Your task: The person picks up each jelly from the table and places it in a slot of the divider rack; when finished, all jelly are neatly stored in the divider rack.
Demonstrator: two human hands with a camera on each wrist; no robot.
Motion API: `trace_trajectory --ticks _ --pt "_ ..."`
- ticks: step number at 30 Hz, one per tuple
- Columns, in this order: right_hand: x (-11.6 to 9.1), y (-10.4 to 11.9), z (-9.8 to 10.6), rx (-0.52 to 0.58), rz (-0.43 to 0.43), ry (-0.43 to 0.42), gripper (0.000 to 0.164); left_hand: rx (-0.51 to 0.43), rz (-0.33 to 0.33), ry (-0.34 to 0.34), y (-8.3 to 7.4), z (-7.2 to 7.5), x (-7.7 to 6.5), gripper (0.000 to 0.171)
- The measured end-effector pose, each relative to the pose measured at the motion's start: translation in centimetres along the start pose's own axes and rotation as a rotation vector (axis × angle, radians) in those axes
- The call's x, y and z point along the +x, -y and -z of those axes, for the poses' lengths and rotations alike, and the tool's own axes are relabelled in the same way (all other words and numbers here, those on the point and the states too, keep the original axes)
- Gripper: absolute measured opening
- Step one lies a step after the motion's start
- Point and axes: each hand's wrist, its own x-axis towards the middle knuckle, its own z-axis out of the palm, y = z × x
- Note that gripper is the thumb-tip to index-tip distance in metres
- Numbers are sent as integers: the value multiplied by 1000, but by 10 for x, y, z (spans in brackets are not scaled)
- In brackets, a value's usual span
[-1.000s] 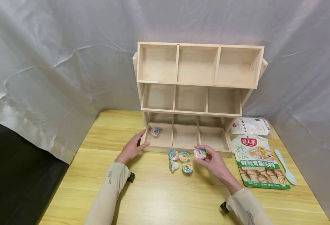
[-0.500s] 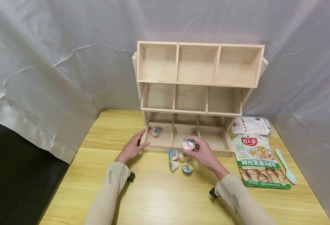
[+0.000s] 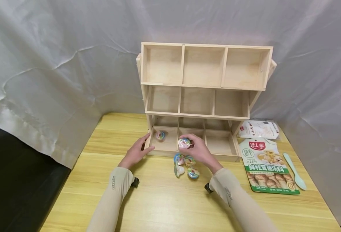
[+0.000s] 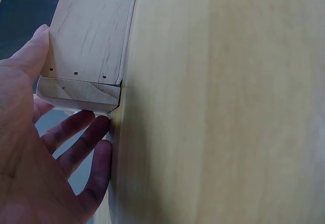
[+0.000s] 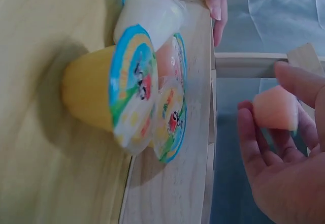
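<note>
Between thumb and fingers, my right hand [image 3: 198,149] holds a small jelly cup [image 3: 184,143] with a printed lid, over the front of the storage rack's bottom tray; its pinkish cup [image 5: 277,109] shows in the right wrist view. My left hand [image 3: 135,151] grips the front left corner of the wooden storage rack [image 3: 164,152], thumb on one side and fingers round the other. Another jelly cup [image 3: 160,135] sits in the bottom tray's left compartment. Several more lie before the rack, including a yellow one [image 5: 91,87] and a whitish one [image 5: 152,16] on its side.
Two more tiers of three compartments rise above the bottom tray, the top tier [image 3: 205,66] highest. At right lie a green and white food pouch [image 3: 270,167], a pale green spoon [image 3: 295,172] and a white packet [image 3: 258,130]. A grey curtain [image 3: 71,80] hangs behind.
My right hand has carried the jelly cup leftward and away from me, from beside the loose cups to over the tray's front. My left hand has stayed at the corner.
</note>
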Motion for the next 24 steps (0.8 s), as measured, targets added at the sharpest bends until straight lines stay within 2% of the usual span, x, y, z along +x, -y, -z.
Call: trace_trajectory --ticks 8,13,17,24 --pt "18 2 -11 -96 -26 15 49 -6 -6 4 -1 1 -1 80" --pt "28 1 -19 -66 -34 32 48 -12 0 3 -1 0 -4 81" --pt "37 1 -23 -59 -15 6 47 -8 -1 -4 -2 0 -4 81" --pt "49 -2 -30 -146 28 -49 48 5 2 0 0 1 -2 81"
